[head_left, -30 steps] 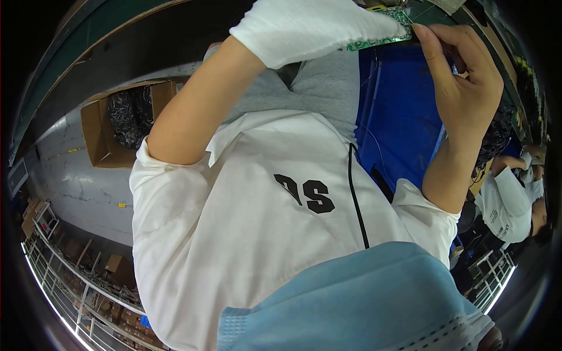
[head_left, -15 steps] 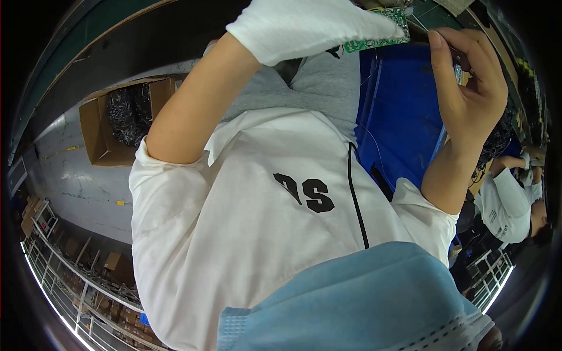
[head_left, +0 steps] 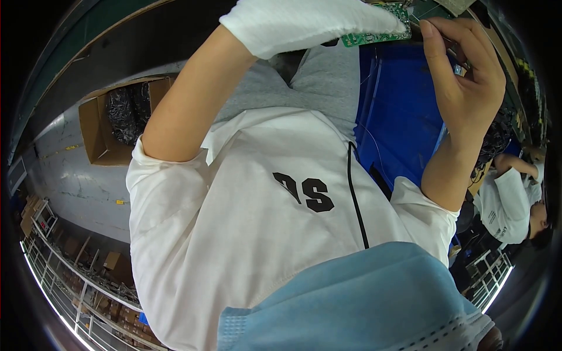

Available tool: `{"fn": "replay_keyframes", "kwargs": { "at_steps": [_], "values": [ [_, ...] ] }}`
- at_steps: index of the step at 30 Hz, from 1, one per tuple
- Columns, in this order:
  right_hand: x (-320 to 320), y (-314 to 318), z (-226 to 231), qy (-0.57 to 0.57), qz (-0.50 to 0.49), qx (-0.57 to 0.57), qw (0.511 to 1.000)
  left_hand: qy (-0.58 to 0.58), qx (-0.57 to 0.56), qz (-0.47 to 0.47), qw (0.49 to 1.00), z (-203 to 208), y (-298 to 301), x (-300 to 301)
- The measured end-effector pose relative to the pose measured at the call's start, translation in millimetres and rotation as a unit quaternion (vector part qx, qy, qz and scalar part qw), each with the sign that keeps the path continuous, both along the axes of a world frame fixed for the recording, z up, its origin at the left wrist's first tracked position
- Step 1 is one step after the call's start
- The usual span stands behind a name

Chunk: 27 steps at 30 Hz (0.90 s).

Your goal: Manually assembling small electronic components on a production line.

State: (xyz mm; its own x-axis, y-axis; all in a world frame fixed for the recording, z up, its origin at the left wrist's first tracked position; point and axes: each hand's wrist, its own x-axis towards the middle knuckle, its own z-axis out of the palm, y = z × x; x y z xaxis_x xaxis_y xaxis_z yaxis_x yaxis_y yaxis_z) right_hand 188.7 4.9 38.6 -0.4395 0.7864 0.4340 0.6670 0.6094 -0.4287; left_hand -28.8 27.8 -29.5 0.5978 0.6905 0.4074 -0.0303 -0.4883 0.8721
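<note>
At the top of the head view, my left hand [head_left: 310,23], in a white glove, lay against a green circuit board [head_left: 377,26], and its grip was closed on the board's edge as far as I could see. My right hand [head_left: 465,76] was bare, its fingers [head_left: 433,52] curled, with the thumb tip touching the board's right end; something small and pale sat pinched in that grip, too small for me to tell what. Below the hands I saw a blue bin [head_left: 404,117], partly covered by my grey trousers and white shirt. Off to the left stood an open cardboard box [head_left: 96,126] holding dark bundled material, on a grey floor. At the right edge another person in a white shirt [head_left: 506,199] bent over. A light blue face mask [head_left: 363,304] filled the lower frame.
</note>
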Motion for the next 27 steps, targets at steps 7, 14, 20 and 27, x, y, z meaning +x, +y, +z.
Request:
{"fn": "replay_keyframes", "kwargs": {
  "at_steps": [7,14,20,27],
  "values": [
    [-0.7,0.2,-0.1,0.026,0.028,-0.008,0.999,0.056,-0.002,0.009,0.998,11.7,-0.6,-0.1],
    [22.7,-1.1,-22.1,0.283,0.050,-0.193,0.938,0.037,-0.312,0.052,0.948,28.9,-13.5,-2.2],
    [27.3,-15.5,-49.1,0.266,-0.002,-0.382,0.885,0.074,-0.210,0.188,0.956,31.8,-37.4,-19.7],
    [10.0,-25.6,-82.9,0.199,-0.028,-0.493,0.846,-0.045,-0.232,0.256,0.937,71.9,-56.1,-74.6]
  ]
}}
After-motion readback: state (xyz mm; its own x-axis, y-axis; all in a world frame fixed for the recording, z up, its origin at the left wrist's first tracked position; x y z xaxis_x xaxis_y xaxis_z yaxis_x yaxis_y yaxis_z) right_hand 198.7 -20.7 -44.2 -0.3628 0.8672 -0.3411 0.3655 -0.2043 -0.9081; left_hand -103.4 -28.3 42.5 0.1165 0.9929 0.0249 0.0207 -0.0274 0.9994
